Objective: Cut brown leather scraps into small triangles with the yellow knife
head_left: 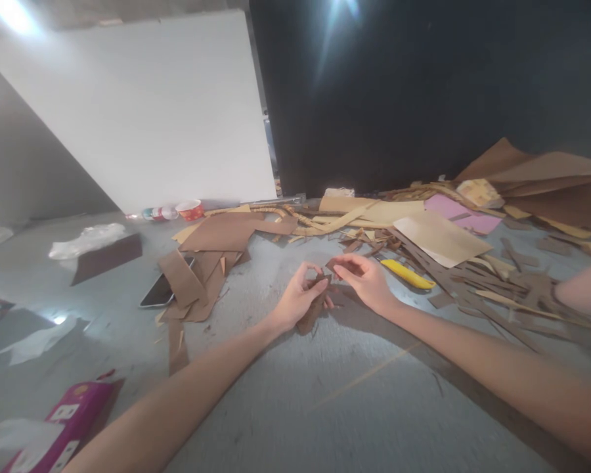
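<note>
My left hand (300, 295) is closed on a small brown leather-like piece (311, 318), thumb on top, with part of the piece hanging below the fingers. Close beside it, my right hand (367, 281) pinches a small brown scrap (331, 264) between thumb and fingertips. Whether the scrap is joined to the piece in my left hand I cannot tell. Just right of my right hand lies a yellow utility knife (408, 274) on the grey table (295, 407).
Brown sheets (221, 233) partly cover a phone (160, 292) on the left. Brown strips (473, 295) and a beige sheet (440, 242) lie at right, near another person's arm (584, 289). A magenta power strip (73, 420) sits at lower left. Behind stand white (177, 112) and black panels (423, 98).
</note>
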